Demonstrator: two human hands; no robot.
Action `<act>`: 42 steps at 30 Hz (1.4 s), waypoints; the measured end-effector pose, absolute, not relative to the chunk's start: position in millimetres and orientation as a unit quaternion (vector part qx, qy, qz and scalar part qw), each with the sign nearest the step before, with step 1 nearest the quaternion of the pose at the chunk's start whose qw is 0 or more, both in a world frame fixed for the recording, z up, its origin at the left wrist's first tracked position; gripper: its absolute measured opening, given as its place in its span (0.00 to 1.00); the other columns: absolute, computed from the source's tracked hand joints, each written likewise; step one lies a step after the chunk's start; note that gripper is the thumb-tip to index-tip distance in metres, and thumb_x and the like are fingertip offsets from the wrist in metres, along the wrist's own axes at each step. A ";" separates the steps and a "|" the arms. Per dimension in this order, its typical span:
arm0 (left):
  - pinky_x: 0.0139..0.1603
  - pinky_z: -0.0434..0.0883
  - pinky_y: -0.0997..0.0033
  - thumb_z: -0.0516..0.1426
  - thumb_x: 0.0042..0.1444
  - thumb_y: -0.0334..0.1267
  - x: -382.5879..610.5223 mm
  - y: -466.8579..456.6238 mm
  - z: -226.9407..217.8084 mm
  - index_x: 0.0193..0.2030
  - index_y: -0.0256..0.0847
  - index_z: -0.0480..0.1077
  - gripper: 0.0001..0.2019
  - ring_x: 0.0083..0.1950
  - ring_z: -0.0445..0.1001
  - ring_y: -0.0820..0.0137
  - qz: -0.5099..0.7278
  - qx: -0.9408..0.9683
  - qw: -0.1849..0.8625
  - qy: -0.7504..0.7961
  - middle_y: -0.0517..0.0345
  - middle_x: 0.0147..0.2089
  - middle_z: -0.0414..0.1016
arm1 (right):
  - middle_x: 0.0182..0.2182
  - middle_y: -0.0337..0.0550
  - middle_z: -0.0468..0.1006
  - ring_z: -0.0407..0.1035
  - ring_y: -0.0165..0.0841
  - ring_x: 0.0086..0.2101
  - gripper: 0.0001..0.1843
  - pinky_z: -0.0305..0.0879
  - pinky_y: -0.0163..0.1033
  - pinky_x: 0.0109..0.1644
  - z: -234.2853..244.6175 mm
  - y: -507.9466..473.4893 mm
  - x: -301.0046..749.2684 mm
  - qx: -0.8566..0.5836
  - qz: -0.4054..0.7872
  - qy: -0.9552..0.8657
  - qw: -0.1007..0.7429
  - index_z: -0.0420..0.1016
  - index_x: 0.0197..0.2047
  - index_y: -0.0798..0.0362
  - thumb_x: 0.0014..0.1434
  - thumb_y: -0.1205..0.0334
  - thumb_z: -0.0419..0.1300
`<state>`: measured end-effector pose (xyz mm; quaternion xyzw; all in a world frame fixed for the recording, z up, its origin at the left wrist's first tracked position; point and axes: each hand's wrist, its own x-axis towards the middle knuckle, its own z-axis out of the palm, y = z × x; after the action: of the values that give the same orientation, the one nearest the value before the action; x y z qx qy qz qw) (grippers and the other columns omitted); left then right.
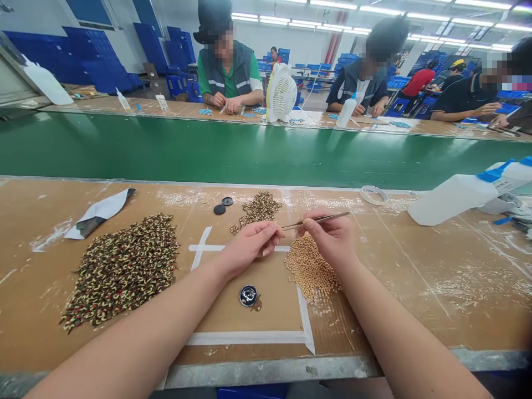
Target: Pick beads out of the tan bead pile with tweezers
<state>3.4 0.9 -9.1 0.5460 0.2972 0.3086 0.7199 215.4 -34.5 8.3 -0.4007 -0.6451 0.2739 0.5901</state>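
Note:
My right hand (pixel 332 238) grips a pair of metal tweezers (pixel 338 215), whose tips point left toward my left fingers. My left hand (pixel 255 243) is closed in a pinch; whatever lies between its fingertips is too small to make out. Beneath my right hand spreads a pile of small tan round pieces (pixel 310 269). Beyond my left hand lies a small heap of dark and gold bits (pixel 261 207). A shallow round dish of glossy black liquid (pixel 248 296) sits nearer me, inside a white tape outline (pixel 253 337), with a brown smear beside it.
A large pile of dark and cream pieces (pixel 124 271) covers the left. Behind are black round lids (pixel 219 209), a folded sheet (pixel 100 213) and a tape ring (pixel 374 195). A white bottle (pixel 453 198) lies right. Across the green belt (pixel 174 149), people work near a fan (pixel 280 93).

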 end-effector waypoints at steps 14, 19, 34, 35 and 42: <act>0.25 0.47 0.75 0.57 0.67 0.53 2.4 0.3 -5.4 0.36 0.37 0.68 0.19 0.23 0.57 0.81 0.307 0.508 0.750 0.292 0.63 0.30 0.66 | 0.25 0.38 0.81 0.76 0.29 0.27 0.08 0.73 0.38 0.33 6.3 -34.3 209.3 -0.417 0.313 -0.627 0.579 0.80 0.34 0.50 0.65 0.57 0.66; 0.24 0.49 0.75 0.57 0.67 0.52 1.6 1.0 -2.2 0.33 0.38 0.65 0.19 0.22 0.55 0.82 0.302 0.483 0.776 0.270 0.63 0.30 0.65 | 0.24 0.39 0.81 0.77 0.31 0.26 0.10 0.76 0.39 0.32 7.2 -34.3 207.7 -0.412 0.334 -0.604 0.595 0.80 0.34 0.50 0.64 0.54 0.67; 0.26 0.51 0.75 0.55 0.69 0.53 -1.5 -5.5 2.5 0.29 0.39 0.58 0.22 0.22 0.53 0.80 0.231 0.472 0.830 0.188 0.64 0.27 0.60 | 0.25 0.39 0.82 0.77 0.29 0.24 0.15 0.78 0.37 0.32 -4.2 -26.4 202.5 -0.339 0.521 -0.492 0.610 0.79 0.35 0.52 0.61 0.49 0.70; 0.26 0.52 0.75 0.56 0.68 0.53 -1.7 -5.7 2.4 0.29 0.39 0.58 0.23 0.22 0.53 0.80 0.233 0.474 0.828 0.187 0.65 0.26 0.60 | 0.25 0.39 0.82 0.77 0.29 0.24 0.15 0.78 0.37 0.32 -3.8 -26.5 202.1 -0.341 0.527 -0.489 0.607 0.79 0.35 0.52 0.61 0.48 0.71; 0.27 0.52 0.75 0.60 0.65 0.55 -2.6 -5.3 0.4 0.29 0.39 0.59 0.24 0.22 0.53 0.80 0.239 0.487 0.822 0.171 0.66 0.26 0.58 | 0.25 0.38 0.82 0.76 0.28 0.23 0.16 0.78 0.36 0.31 -3.6 -27.0 200.2 -0.319 0.562 -0.475 0.597 0.79 0.35 0.52 0.59 0.48 0.71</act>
<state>-2.6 -5.3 0.4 0.4872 0.1706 0.2391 0.8224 200.2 -27.0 -3.6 -0.3195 -0.4754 0.5620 0.5968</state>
